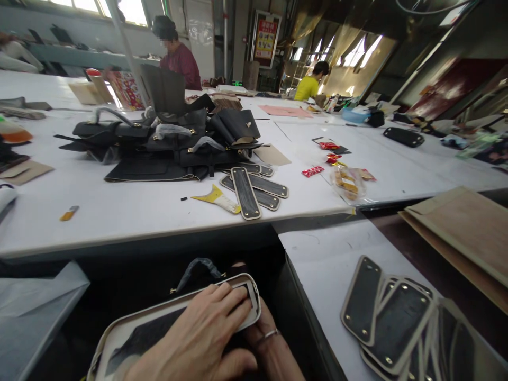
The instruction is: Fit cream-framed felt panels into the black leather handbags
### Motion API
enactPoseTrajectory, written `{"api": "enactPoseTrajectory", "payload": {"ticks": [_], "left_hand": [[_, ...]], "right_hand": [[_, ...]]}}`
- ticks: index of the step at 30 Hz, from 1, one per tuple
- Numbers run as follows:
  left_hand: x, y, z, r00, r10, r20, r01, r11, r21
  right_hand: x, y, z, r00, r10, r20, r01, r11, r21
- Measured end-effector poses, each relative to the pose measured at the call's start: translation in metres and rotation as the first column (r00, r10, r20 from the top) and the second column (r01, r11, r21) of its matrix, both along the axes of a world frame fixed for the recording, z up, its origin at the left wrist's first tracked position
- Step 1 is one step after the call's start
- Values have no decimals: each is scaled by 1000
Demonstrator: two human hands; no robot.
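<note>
At the bottom edge of the head view, my left hand [198, 338] lies flat, fingers together, pressed on a long oval bag-base panel [174, 323], dark in the middle with a pale rim. My right hand [270, 344], ring on one finger, sits under the panel's far rounded end; whether its fingers are curled round the rim I cannot tell. The panel rests low in front of me, below the white worktable [119, 211], with a wrapped bag handle [198, 267] just behind it.

I judge the panel light and stiff, board-like, its dark face probably smooth enough to slide under a flat palm. The pale rim looks the surest place to pinch, near the rounded end.

To my right a fanned stack of similar panels [397, 317] overlaps on a lower surface. On the worktable lie narrower strips [246, 193] and a heap of black handbags [166, 143]. Two other people work well apart.
</note>
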State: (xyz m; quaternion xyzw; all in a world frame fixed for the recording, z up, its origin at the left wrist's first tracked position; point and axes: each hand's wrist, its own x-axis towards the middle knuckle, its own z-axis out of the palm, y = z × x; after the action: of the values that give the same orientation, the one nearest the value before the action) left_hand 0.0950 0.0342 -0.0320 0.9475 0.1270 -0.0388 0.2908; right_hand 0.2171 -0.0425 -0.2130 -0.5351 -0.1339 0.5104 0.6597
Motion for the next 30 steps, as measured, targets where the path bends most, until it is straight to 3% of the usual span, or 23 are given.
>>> {"api": "enactPoseTrajectory", "payload": {"ticks": [3,6,7,9,11,12,16,21,30], "left_hand": [[1,4,-1,998,-50,45,48,998,37],[5,15,-5,996,-76,42,72,994,86],[7,19,-6,997,-68,39,64,994,90],[13,28,-9,997,-46,58,42,996,75],[20,37,-10,994,-29,101,23,998,58],[24,40,-11,992,-24,126,17,998,59],[38,56,-16,977,-117,177,102,990,93],[49,68,-25,948,-273,165,273,962,23],[55,68,-41,964,-207,168,223,972,-79]], "right_hand": [[14,-13,20,982,-11,188,26,997,-79],[24,-32,63,924,5,383,39,993,-107],[24,-37,79,888,52,458,10,991,-131],[18,-43,107,738,223,637,-58,961,-269],[10,-44,124,619,324,715,-61,928,-368],[7,-42,128,604,333,724,-51,923,-382],[3,-37,128,628,305,716,-34,930,-366],[2,-37,122,614,323,720,-29,921,-389],[-5,-41,120,625,300,721,7,921,-389]]}}
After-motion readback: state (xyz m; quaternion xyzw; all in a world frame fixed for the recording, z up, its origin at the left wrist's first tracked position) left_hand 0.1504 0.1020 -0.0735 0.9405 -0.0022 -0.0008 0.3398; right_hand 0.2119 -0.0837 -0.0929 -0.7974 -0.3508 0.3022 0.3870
